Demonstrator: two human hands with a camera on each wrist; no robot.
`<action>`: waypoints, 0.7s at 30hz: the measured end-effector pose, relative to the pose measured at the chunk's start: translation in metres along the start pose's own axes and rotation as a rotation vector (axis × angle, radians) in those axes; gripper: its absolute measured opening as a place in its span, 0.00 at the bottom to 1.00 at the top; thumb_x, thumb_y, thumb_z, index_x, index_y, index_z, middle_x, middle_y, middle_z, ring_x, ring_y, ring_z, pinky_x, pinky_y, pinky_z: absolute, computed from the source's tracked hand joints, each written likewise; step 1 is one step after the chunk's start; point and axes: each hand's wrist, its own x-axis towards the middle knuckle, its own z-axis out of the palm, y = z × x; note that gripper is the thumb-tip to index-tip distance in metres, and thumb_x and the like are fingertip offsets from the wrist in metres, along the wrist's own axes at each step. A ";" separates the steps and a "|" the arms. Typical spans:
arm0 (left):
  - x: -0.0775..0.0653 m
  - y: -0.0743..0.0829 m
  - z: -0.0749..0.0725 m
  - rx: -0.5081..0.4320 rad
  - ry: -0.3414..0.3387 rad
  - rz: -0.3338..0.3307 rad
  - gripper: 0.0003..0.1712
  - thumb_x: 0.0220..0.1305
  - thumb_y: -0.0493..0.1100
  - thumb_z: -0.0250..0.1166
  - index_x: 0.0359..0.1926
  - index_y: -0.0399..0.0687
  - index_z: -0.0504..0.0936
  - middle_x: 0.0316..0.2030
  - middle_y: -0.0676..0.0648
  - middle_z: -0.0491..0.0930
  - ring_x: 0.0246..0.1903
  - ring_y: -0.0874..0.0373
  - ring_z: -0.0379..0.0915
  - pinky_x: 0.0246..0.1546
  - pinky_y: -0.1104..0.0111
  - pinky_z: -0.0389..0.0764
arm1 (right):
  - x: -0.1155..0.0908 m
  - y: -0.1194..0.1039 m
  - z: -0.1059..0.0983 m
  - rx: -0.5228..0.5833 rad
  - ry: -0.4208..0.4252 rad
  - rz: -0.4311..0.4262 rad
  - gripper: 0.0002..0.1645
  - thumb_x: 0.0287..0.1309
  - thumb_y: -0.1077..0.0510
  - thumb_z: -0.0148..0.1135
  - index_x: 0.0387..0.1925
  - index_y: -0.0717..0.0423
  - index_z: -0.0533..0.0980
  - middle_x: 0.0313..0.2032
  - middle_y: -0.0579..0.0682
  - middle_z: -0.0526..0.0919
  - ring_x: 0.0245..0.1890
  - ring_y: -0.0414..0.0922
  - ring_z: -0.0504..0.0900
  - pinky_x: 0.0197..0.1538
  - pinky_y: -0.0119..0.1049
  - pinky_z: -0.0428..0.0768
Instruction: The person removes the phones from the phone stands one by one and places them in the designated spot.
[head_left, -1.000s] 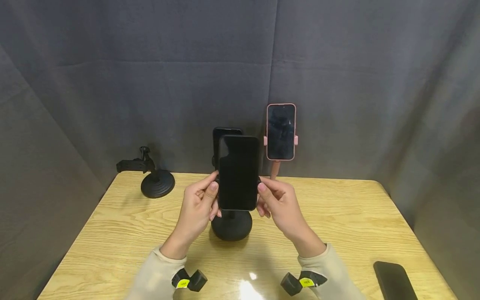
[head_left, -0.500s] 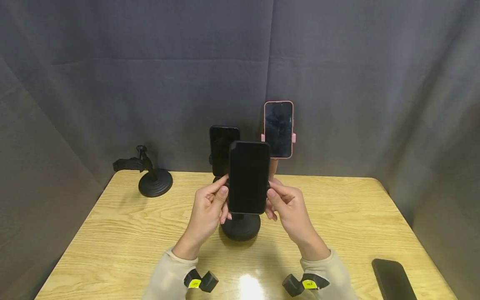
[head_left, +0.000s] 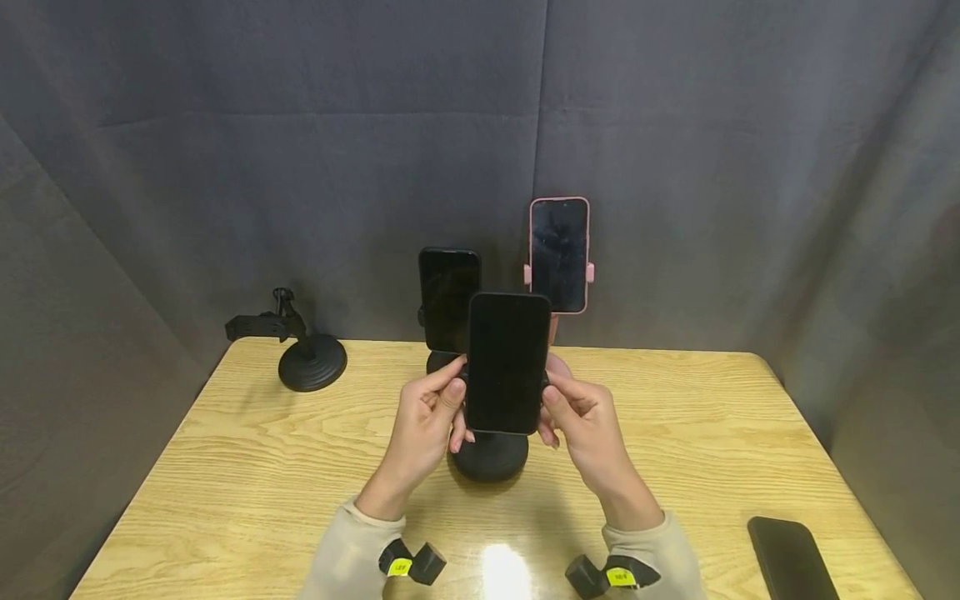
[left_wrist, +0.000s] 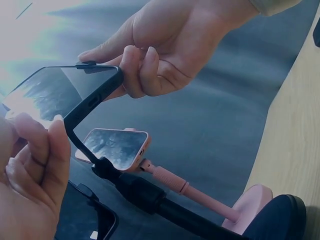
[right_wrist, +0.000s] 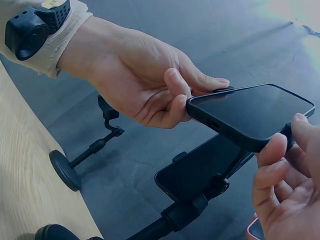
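Note:
A black phone [head_left: 508, 362] stands upright in the clamp of a black phone stand [head_left: 490, 460], screen facing me. My left hand [head_left: 422, 421] pinches the clamp's side at the phone's left edge, between thumb and fingers. On the opposite edge my right hand [head_left: 592, 429] does the same. The right wrist view shows a thumb resting on a small clamp pad [right_wrist: 223, 90] at the phone's border. From the left wrist camera, the stand's pole [left_wrist: 145, 197] runs down to its round base. The back of the phone is hidden.
Behind stand another black phone [head_left: 448, 292] on a stand and a pink-framed phone [head_left: 559, 254] on a pink stand. A stand with an empty clamp [head_left: 311, 362] is at the back left. One dark phone [head_left: 792, 557] lies front right on the wooden table [head_left: 225, 500].
Both hands have moved right with the phone and its stand, the base sliding across the table. The phone behind now shows more fully. Both hands keep their hold.

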 end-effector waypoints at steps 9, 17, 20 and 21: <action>-0.001 -0.012 0.000 -0.014 -0.024 0.030 0.32 0.79 0.44 0.52 0.67 0.16 0.63 0.08 0.34 0.65 0.06 0.63 0.65 0.18 0.71 0.83 | -0.005 0.005 -0.001 -0.015 0.020 -0.032 0.17 0.74 0.61 0.54 0.54 0.43 0.84 0.25 0.36 0.83 0.17 0.35 0.71 0.18 0.26 0.70; -0.003 -0.013 0.000 -0.019 -0.029 0.011 0.34 0.78 0.46 0.53 0.66 0.16 0.63 0.09 0.33 0.65 0.07 0.66 0.66 0.18 0.71 0.83 | -0.006 0.009 -0.002 -0.014 0.021 -0.011 0.19 0.74 0.64 0.54 0.55 0.45 0.84 0.27 0.36 0.83 0.18 0.34 0.72 0.19 0.25 0.72; -0.003 -0.014 0.000 -0.018 -0.034 0.006 0.34 0.78 0.46 0.53 0.66 0.15 0.63 0.09 0.32 0.66 0.07 0.64 0.66 0.18 0.71 0.83 | -0.007 0.010 -0.003 -0.022 0.014 -0.004 0.19 0.74 0.65 0.53 0.55 0.46 0.84 0.27 0.36 0.83 0.18 0.35 0.72 0.19 0.26 0.72; -0.004 -0.014 -0.001 -0.016 -0.035 0.005 0.34 0.78 0.46 0.53 0.66 0.15 0.63 0.09 0.32 0.66 0.07 0.64 0.66 0.19 0.71 0.83 | -0.007 0.011 -0.003 -0.024 0.011 -0.003 0.19 0.74 0.65 0.53 0.55 0.46 0.83 0.27 0.37 0.83 0.18 0.35 0.72 0.19 0.26 0.72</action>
